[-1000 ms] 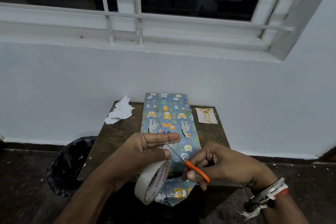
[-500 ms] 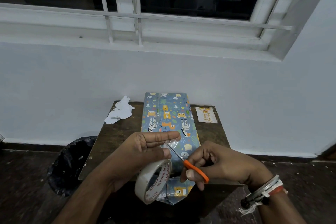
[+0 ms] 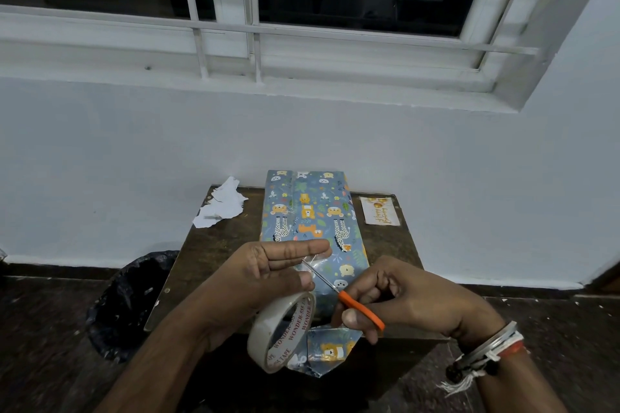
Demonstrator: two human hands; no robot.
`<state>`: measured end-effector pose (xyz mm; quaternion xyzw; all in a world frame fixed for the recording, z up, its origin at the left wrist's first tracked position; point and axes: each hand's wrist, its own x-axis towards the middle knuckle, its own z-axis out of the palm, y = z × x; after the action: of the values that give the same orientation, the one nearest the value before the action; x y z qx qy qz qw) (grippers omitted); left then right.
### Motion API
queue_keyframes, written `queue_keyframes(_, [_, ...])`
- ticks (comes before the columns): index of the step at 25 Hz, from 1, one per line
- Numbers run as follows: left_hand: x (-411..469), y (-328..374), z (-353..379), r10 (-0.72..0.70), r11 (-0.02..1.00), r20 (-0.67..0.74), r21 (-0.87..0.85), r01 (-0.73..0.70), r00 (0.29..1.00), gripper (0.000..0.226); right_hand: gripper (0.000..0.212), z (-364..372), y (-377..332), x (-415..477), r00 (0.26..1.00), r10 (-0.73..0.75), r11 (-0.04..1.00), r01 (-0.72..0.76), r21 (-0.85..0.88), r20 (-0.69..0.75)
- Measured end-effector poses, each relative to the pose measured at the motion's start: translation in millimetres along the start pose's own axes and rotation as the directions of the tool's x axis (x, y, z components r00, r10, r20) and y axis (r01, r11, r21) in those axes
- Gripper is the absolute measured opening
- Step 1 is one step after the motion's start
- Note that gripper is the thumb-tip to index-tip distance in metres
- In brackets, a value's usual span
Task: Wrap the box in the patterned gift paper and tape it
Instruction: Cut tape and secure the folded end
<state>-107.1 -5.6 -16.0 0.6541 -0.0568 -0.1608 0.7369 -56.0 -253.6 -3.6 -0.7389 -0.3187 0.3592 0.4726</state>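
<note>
Well left of box [image 3: 312,211], black-lined bin [image 3: 134,298]

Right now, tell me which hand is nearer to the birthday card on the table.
Right. The right hand, gripping the scissors, is in front of the birthday card; the left hand, holding the tape roll, is farther left, at the wrapped box's left edge.

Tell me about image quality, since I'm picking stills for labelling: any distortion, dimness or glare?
Head view: the wide lens slants and bends the window bars; light is dim and bluish, so the bin nearly vanishes in shadow; the pulled tape strip glints faintly; the scissors look sharp.
</note>
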Motion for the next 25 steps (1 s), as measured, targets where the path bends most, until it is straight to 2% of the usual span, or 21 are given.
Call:
queue_keyframes(10, [0.2, -3.0, -2.5, 0.002, 1.0, 0.023, 0.002, -0.002, 1.0, 0.042, 0.021, 0.3, -1.6, -0.7, 1.0, 0.01, 1.0, -0.01, 0.0, 0.0])
queue_keyframes(13, [0.1, -4.6, -2.8, 0.018, 1.0, 0.06, 0.015, -0.019, 0.998, 0.047, 0.023, 0.0, -1.9, -2.0, 1.0, 0.01, 1.0, -0.01, -0.011, 0.005])
queue_keyframes(19, [-1.1, -3.5, -8.2, 0.05, 0.999, 0.048, -0.006, -0.05, 0.998, 0.054, 0.021, 2.7, -1.9, 0.6, 0.999, 0.01, 1.0, -0.01, -0.003, 0.041])
queue_keyframes(22, [-3.0, -3.2, -15.8, 0.055, 0.998, 0.056, 0.009, -0.055, 0.997, 0.057, 0.02, 4.3, -1.6, 0.1, 0.997, 0.008, 1.0, -0.009, -0.011, -0.082])
queue_keyframes(24, [-5.5, -1.3, -17.8, 0.063, 0.998, 0.057, 0.005, -0.063, 0.996, 0.06, 0.023, 3.2, 0.9, 0.9, 0.968, -0.007, 1.0, 0.007, -0.001, -0.25])
queue_keyframes(25, [-7.2, -0.5, -18.4, 0.067, 0.998, 0.039, 0.001, -0.067, 0.997, 0.061, 0.027, 3.0, 2.8, 3.1, 0.929, -0.01, 1.0, 0.004, -0.015, -0.371])
